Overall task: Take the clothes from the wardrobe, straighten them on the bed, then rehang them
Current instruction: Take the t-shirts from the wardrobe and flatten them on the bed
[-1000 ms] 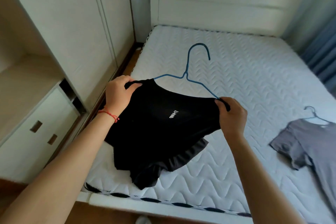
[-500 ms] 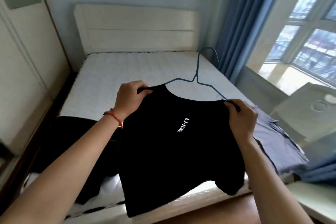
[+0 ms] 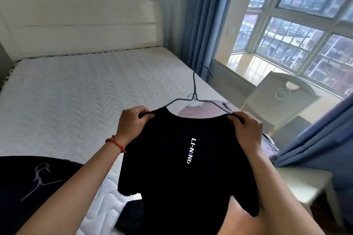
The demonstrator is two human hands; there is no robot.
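Colours, bedroom — mostly black, white, blue.
Black T-shirt [image 3: 179, 160] with white lettering on blue wire hanger [image 3: 194, 89]; white mattress [image 3: 76, 91], chevron-quilted; cream headboard [image 3: 76, 25]; blue curtains [image 3: 200, 15]; mauve-grey shirt [image 3: 198, 110]; red wrist cord [image 3: 115, 143]; second black garment [image 3: 24, 187], pale hanger.

Held up in mid-frame over the near edge of the bed [image 3: 76, 91]: a T-shirt [image 3: 181, 168] on a wire hanger [image 3: 194, 93], hook pointing away, left hand [image 3: 131, 122] pinching the left shoulder, right hand [image 3: 246, 129] pinching the right. Behind the T-shirt, on the bed's right edge, a second garment [image 3: 202, 109] on its own hanger. At lower left, on the bed's near corner, a third garment [image 3: 24, 181] with a hanger [image 3: 41, 179] lying on top. Headboard [image 3: 80, 23] at the far end of the bed. To the right of the bed, a curtain [image 3: 200, 21], then the window [image 3: 298, 25]. Before the window, a chair [image 3: 277, 97].
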